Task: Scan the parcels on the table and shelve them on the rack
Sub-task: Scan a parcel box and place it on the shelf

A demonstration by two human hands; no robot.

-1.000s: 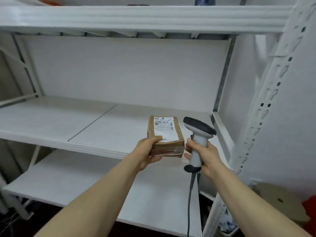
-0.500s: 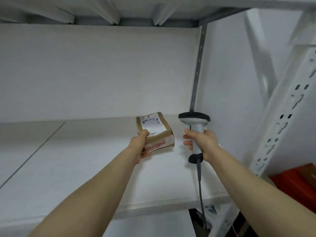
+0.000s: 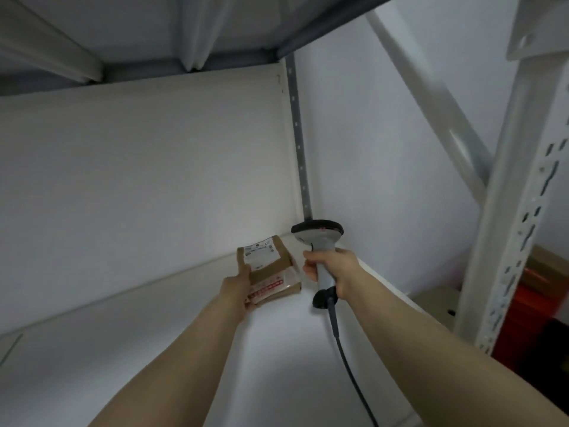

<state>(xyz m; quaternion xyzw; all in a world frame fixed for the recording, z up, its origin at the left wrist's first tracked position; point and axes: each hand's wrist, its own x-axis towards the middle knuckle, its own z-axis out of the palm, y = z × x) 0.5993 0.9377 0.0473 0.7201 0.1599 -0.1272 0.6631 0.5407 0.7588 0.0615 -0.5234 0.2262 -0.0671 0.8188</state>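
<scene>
The left hand (image 3: 235, 286) grips a flat brown cardboard parcel (image 3: 268, 274) by its near left corner, fingers wrapped under and thumb along the edge, at the far right corner of the smooth white shelf (image 3: 154, 349); whether it rests on the board cannot be told. Its long axis runs away from the person, toward the back panel, white label (image 3: 261, 252) facing up and red-printed tape across the near end. Just beside it, the right hand (image 3: 334, 269) has its fingers closed around the handle of an upright grey scanner (image 3: 318, 238), cable (image 3: 348, 359) hanging down.
</scene>
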